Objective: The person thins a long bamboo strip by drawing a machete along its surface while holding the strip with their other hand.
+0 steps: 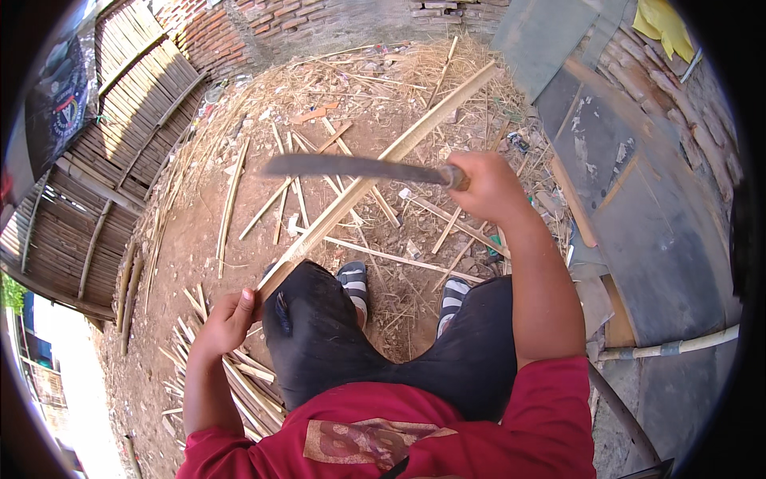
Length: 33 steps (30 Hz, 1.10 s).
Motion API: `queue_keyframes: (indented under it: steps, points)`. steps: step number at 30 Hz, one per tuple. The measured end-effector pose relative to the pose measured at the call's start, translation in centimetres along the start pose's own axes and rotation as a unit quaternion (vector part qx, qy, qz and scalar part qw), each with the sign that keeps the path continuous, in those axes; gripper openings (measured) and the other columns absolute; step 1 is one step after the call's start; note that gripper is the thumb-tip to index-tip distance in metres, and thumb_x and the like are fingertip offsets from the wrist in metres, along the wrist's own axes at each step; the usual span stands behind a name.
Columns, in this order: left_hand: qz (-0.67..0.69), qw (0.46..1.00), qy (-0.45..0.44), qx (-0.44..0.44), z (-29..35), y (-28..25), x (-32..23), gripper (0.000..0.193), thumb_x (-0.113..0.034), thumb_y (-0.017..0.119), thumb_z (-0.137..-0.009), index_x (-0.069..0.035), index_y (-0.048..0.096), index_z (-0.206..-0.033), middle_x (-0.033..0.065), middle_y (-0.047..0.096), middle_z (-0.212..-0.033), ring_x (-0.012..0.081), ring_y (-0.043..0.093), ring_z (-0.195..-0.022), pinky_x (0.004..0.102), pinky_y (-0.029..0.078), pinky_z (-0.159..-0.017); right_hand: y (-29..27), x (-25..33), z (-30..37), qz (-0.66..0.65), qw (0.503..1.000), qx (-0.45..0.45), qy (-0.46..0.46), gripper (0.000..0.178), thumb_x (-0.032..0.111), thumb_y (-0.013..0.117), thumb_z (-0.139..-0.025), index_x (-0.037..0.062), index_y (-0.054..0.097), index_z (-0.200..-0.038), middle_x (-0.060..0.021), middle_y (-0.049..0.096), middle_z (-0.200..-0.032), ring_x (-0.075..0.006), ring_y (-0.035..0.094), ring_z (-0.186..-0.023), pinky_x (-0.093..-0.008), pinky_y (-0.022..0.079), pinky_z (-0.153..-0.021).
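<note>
My right hand [488,185] is closed round the wooden handle of a machete [351,166]. Its long dark blade points left, across and above a long split bamboo strip [431,110]; whether the two touch I cannot tell. The strip slants from beside my knee up to the far right, its hollow inner face partly showing. At its near end my left hand [231,318] grips it, thumb on top, next to my left knee.
Cut bamboo strips [231,199] lie scattered on the dirt, with a pile of thin strips [247,391] beside my left leg. A slatted bamboo panel [144,104] stands at left, a brick wall [287,20] at the back. Dark boards [654,231] lean at right.
</note>
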<state>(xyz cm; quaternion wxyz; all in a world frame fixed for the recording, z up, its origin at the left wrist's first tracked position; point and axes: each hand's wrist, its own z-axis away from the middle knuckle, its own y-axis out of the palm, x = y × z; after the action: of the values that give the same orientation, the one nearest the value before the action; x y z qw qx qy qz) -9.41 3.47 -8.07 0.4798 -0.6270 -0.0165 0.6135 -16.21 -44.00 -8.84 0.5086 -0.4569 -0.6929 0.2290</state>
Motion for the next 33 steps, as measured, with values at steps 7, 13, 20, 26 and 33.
queue_keyframes:
  steps: [7, 13, 20, 26, 33]
  points:
    - [0.046, 0.998, -0.036, -0.022, 0.9, -0.4, 1.1, 0.059, -0.049, 0.033, -0.114, -0.006, 0.055, -0.08, -0.0035, 0.045, -0.066, 0.0087, 0.04, -0.062, 0.0283, 0.035, -0.056, 1.4, 0.7, -0.3, -0.035, 0.998, -0.032, -0.045, 0.022, 0.02, 0.08, -0.078, 0.0088, 0.067, -0.091, -0.0141, 0.067, -0.079, -0.0355, 0.068, -0.076, -0.0468, 0.051, -0.069]
    - [0.019, 1.0, 0.004, -0.012, 1.1, -0.3, 1.5, 0.06, -0.049, 0.033, -0.114, -0.005, 0.053, -0.077, -0.0032, 0.044, -0.066, 0.0087, 0.039, -0.061, 0.0282, 0.035, -0.056, 1.8, 0.9, -0.7, 0.003, 0.998, 0.007, -0.064, 0.023, 0.02, 0.08, -0.077, 0.009, 0.069, -0.094, -0.015, 0.07, -0.08, -0.035, 0.069, -0.075, -0.0437, 0.052, -0.067]
    - [0.022, 0.999, -0.021, -0.045, 0.5, -0.1, 1.8, 0.059, -0.048, 0.032, -0.114, -0.005, 0.053, -0.079, -0.003, 0.045, -0.068, 0.0096, 0.04, -0.062, 0.029, 0.037, -0.058, 2.3, -0.7, -0.8, -0.04, 0.998, -0.038, 0.005, 0.024, 0.023, 0.082, -0.079, 0.0083, 0.072, -0.095, -0.0129, 0.066, -0.072, -0.0322, 0.065, -0.066, -0.0412, 0.05, -0.064]
    - [-0.068, 0.997, 0.013, -0.027, 0.5, 0.2, 0.1, 0.059, -0.048, 0.032, -0.114, -0.005, 0.054, -0.08, -0.0021, 0.049, -0.069, 0.0092, 0.042, -0.063, 0.0282, 0.038, -0.059, 1.8, 0.4, -1.0, 0.013, 0.999, -0.025, -0.033, 0.022, 0.025, 0.08, -0.083, 0.0073, 0.069, -0.092, -0.012, 0.067, -0.076, -0.0279, 0.068, -0.071, -0.0417, 0.052, -0.068]
    - [-0.063, 0.997, -0.013, -0.048, 0.9, 0.2, 1.0, 0.058, -0.047, 0.034, -0.114, -0.003, 0.056, -0.081, -0.0022, 0.047, -0.068, 0.0104, 0.041, -0.063, 0.0298, 0.039, -0.059, 1.1, -2.9, -1.2, -0.049, 0.991, -0.051, 0.112, 0.024, 0.031, 0.076, -0.09, 0.01, 0.073, -0.1, -0.011, 0.071, -0.077, -0.0283, 0.071, -0.071, -0.0427, 0.053, -0.068]
